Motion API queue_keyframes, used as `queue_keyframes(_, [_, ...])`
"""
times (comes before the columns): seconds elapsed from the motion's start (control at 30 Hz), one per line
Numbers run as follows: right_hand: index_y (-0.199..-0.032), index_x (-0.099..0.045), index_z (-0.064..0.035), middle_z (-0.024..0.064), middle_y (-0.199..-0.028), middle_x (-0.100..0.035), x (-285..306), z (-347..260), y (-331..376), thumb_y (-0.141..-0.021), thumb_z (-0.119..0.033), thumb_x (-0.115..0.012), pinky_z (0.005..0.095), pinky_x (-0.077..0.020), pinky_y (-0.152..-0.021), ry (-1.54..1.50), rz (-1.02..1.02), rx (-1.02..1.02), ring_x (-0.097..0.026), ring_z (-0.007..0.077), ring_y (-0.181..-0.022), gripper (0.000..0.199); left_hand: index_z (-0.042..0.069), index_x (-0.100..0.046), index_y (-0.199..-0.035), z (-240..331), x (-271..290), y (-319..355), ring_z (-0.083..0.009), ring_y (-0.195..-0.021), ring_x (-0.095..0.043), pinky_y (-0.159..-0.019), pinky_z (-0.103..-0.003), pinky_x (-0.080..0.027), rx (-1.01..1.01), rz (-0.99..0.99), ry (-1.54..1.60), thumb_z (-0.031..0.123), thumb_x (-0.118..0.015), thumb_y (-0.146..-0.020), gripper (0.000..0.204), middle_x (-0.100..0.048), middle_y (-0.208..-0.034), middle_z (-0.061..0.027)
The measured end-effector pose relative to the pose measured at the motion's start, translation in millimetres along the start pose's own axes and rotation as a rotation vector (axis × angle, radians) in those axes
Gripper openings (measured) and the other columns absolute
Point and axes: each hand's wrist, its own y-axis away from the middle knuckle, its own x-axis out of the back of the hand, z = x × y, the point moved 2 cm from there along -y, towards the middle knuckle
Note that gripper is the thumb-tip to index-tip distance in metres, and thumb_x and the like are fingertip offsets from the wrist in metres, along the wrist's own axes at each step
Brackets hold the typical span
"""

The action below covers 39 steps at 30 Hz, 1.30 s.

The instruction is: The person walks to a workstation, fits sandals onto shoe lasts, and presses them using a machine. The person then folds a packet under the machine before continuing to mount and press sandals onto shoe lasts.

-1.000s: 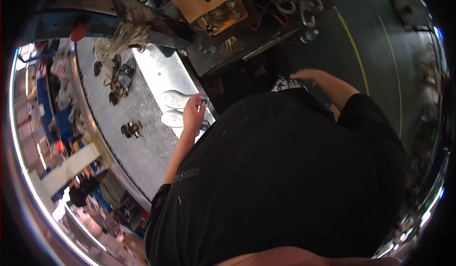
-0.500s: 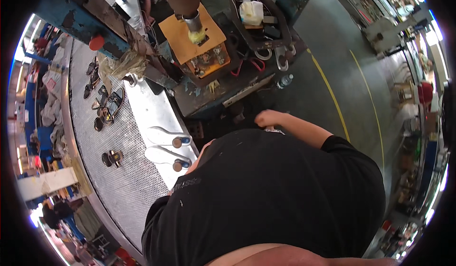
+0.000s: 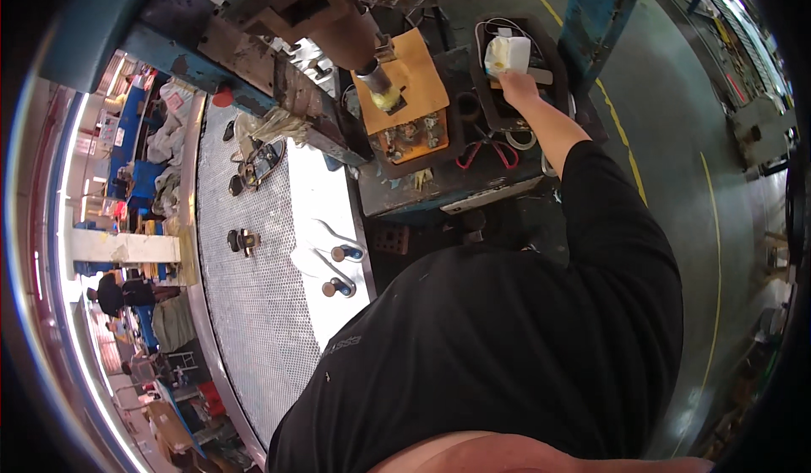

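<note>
Head view (clock positions taken from the middle of the view). At one o'clock, the right hand [image 3: 518, 90] reaches over a dark tray [image 3: 507, 119] and meets the lower edge of a white bundle [image 3: 509, 51] marked with yellow. The fingers point away from the body; from where I stand, I cannot tell whether they pinch the bundle or only touch it. The bundle lies inside the tray, with a pale cable [image 3: 479, 46] at the tray's left rim. The left hand is out of sight, so I cannot tell its state.

Toward two o'clock, just below the tray, red handles [image 3: 509, 156] rest on the dark tabletop [image 3: 401, 196]. At twelve o'clock, a tan board [image 3: 428, 93] lies tilted on an orange block [image 3: 433, 139]; the yellowish tip [image 3: 386, 99] of a brown press stands over it, contact unclear.

Toward eight o'clock, two silver sole-shaped pieces [image 3: 318, 235], each with a round knob at its right end, lie side by side on a bright metal plate [image 3: 314, 173]. Left of the plate runs a perforated mesh surface [image 3: 262, 312], carrying dark sandals [image 3: 269, 160] at ten o'clock and a smaller strapped item [image 3: 245, 241] at nine.
</note>
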Motion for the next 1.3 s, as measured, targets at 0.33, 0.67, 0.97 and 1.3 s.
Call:
queue_keyframes(0.33, [-0.083,-0.071,-0.0038,0.0155,-0.083,-0.069,-9.3,-20.3,-8.8,-0.086,-0.016,-0.052,0.0415,-0.0551,-0.066,0.142,0.113,0.037,-0.068,0.0297,-0.080,0.023,0.001,-0.053,-0.121,-30.0,17.7,25.2,-0.0163,-0.093,-0.059,-0.080,-0.028,-0.047,0.028,0.147,0.098,0.010,-0.061,-0.088,0.036,-0.063,-0.101,-0.0096])
queue_keyframes(0.67, [-0.081,-0.069,-0.0086,0.0137,-0.074,-0.066,78.0,-8.6,-11.1,-0.087,-0.022,-0.053,0.0424,-0.0520,-0.062,0.175,0.216,-0.021,-0.067,0.0296,-0.070,0.021,0.001,-0.052,-0.122,-45.4,14.7,33.0,-0.0139,-0.088,-0.059,-0.076,-0.027,-0.047,-0.002,0.221,0.219,0.006,-0.062,-0.086,0.037,-0.062,-0.096,-0.0075])
queue_keyframes(0.97, [-0.091,-0.060,-0.0007,0.0121,-0.073,-0.061,184.3,-132.1,125.5,-0.088,-0.014,-0.062,0.0312,-0.0463,-0.061,-0.675,0.443,-0.047,-0.060,0.0207,-0.063,0.014,0.002,-0.046,-0.128,107.4,72.0,12.4,-0.0115,-0.085,-0.057,-0.067,-0.023,-0.044,-0.401,0.084,0.439,0.004,-0.062,-0.086,0.045,-0.061,-0.101,-0.0060])
queue_keyframes(1.3, [-0.100,-0.059,-0.0013,0.0030,-0.082,-0.064,105.7,-339.2,159.8,-0.095,-0.021,-0.054,0.0229,-0.0439,-0.058,-1.301,-0.465,0.098,-0.057,0.0087,-0.066,0.021,-0.004,-0.058,-0.112,210.7,165.9,72.1,-0.0097,-0.069,-0.060,-0.063,-0.023,-0.049,-0.346,0.220,0.333,0.026,-0.064,-0.089,0.038,-0.066,-0.091,-0.0043])
